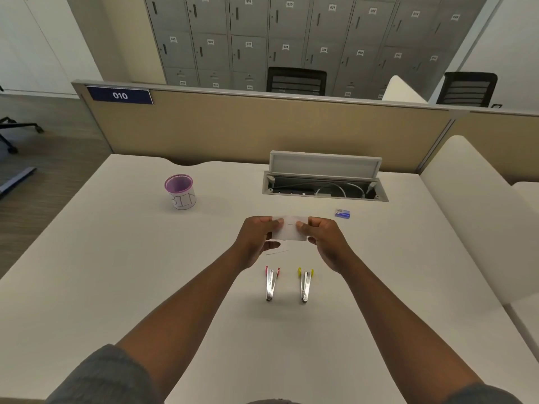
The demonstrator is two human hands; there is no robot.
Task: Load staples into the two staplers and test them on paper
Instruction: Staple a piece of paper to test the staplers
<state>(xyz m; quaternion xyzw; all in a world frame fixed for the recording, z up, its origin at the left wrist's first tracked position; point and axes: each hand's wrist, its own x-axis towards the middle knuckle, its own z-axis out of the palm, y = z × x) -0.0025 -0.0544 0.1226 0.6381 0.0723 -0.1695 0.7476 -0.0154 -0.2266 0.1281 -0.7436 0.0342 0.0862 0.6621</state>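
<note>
Head view: two hands, left [256,237] and right [323,237], pinching one small white paper slip [289,228] by its ends above a smooth white desk [116,272]. Nearer, two open metal staplers, red-trimmed [271,284] and yellow-trimmed [305,284], lying side by side. One blue staple box [342,213] at right; one cylindrical purple-rimmed cup [180,191] at left.
</note>
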